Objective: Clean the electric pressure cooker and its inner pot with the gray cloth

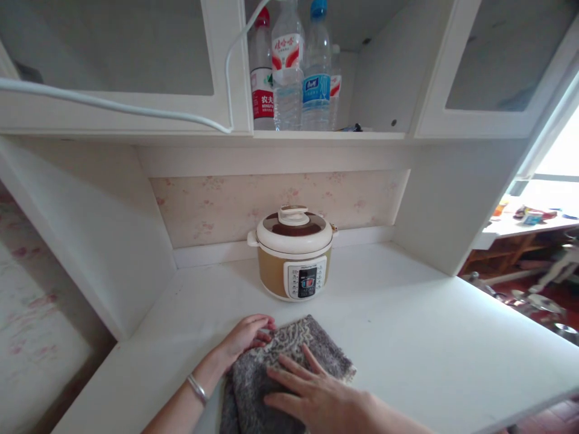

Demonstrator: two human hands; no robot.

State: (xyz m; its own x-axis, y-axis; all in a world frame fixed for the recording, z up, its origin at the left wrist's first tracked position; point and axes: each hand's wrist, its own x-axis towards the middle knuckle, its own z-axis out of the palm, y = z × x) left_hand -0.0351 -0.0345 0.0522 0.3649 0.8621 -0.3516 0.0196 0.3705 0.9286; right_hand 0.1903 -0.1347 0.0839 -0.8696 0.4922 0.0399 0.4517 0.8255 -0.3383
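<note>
A grey patterned towel point(289, 361) lies folded on the white counter, its nearest part cut off by the bottom edge of the view. My right hand point(305, 386) rests flat on top of it, fingers spread and nothing gripped. At the towel's far left edge is my left hand point(250, 334), its fingers curled in against the cloth and closed on that edge. A metal bangle point(197, 389) circles my left wrist. Just beyond the towel stands an electric pressure cooker point(294, 253), cream and gold with a brown-topped lid; neither hand touches it.
The white counter point(407, 325) stretches right towards a lower area with metal pots point(547, 304). Overhead, an open cabinet shelf point(330, 135) holds several plastic bottles point(288, 78). A white cable point(136, 110) hangs across the upper left. Side panels point(85, 223) bound the counter's back.
</note>
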